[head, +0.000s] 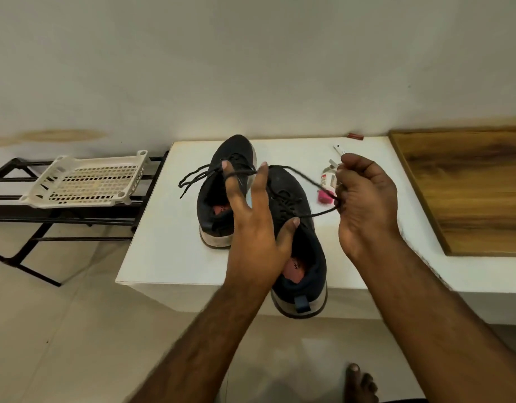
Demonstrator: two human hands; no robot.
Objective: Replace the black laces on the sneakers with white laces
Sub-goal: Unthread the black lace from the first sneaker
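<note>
The white worktop carries two dark sneakers, the nearer one's heel overhanging its front edge, with bare surface left of the pair. The left hand spreads straight fingers wide, a black lace looped around them. The right hand, curled, pinches that lace taut above the shoes.

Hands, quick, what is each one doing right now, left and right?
Left hand: open, fingers spread straight, the black lace looped over them.
Right hand: fingers curled, pinching the same black lace.
</note>
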